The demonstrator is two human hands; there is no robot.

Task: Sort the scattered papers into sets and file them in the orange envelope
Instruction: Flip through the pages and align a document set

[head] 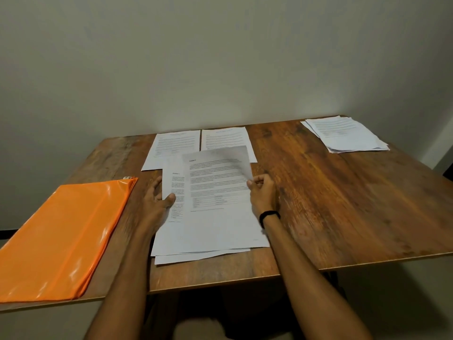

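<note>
A stack of printed white papers [208,231] lies at the near middle of the wooden table [343,192]. My right hand [262,192] pinches the right edge of the top sheet [215,177], whose far part is lifted and blurred. My left hand [157,200] rests on the stack's left edge, fingers spread and thumb on the paper. Two single sheets lie side by side behind the stack, the left sheet [171,146] and the right sheet [225,138]. The shiny orange envelope [63,236] lies flat at the near left, reaching the table's front edge.
Another loose pile of papers [345,134] sits at the far right corner of the table. A plain wall stands behind the table. A black band is on my right wrist [268,215]. Bare wood shows between the middle stack and the far right pile.
</note>
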